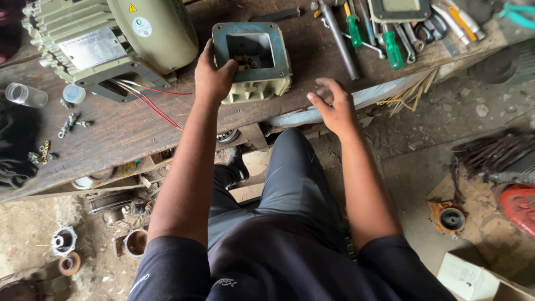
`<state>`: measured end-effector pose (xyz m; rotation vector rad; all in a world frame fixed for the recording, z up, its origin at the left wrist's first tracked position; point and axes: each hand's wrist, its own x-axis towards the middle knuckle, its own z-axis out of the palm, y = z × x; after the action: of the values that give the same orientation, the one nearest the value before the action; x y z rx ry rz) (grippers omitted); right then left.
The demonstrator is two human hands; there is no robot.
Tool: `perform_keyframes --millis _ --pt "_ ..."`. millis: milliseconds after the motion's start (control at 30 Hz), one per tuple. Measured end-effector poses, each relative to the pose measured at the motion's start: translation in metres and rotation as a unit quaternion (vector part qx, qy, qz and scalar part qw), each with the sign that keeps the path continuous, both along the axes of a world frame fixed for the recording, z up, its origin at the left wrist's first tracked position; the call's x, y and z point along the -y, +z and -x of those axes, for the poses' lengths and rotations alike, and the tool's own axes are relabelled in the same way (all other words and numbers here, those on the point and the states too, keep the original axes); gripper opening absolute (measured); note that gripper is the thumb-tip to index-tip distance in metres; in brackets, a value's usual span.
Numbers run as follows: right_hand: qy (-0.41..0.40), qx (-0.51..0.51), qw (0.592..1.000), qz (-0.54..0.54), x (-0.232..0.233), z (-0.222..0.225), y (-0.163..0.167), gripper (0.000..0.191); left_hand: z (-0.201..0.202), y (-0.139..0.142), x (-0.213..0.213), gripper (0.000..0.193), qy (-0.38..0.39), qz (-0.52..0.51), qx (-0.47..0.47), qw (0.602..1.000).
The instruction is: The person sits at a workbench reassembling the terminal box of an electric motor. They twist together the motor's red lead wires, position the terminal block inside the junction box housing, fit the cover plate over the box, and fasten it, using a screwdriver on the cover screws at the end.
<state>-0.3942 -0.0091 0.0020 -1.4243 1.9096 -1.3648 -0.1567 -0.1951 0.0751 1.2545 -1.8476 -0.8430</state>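
A square cream terminal box (253, 61) with a teal-rimmed opening stands on the worn wooden bench (128, 131). My left hand (213, 75) grips its left wall, thumb hooked inside the opening, where small brass terminals show. My right hand (332, 106) hovers empty over the bench's front edge to the right of the box, fingers spread. A large cream electric motor (108, 36) lies to the left, with red and white wires (147, 97) trailing out of it toward my left arm.
Green-handled screwdrivers (393, 49), wrenches and a steel bar (340, 39) lie at the bench's right. Bolts and nuts (69, 122), a white cap and a clear jar (25, 95) sit at the left. Motor parts and bearing housings (64, 241) litter the floor; a cardboard box (473, 276) is lower right.
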Motion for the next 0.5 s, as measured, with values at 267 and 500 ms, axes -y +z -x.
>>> perform_keyframes --millis 267,500 --pt "0.021 0.015 1.0 -0.016 0.018 -0.008 0.003 0.057 -0.004 -0.011 0.01 0.084 -0.054 -0.086 -0.084 0.991" --pt "0.066 -0.246 0.96 0.117 0.062 -0.043 0.038 0.094 -0.021 -0.008 0.01 0.096 0.022 -0.341 -0.162 0.926"
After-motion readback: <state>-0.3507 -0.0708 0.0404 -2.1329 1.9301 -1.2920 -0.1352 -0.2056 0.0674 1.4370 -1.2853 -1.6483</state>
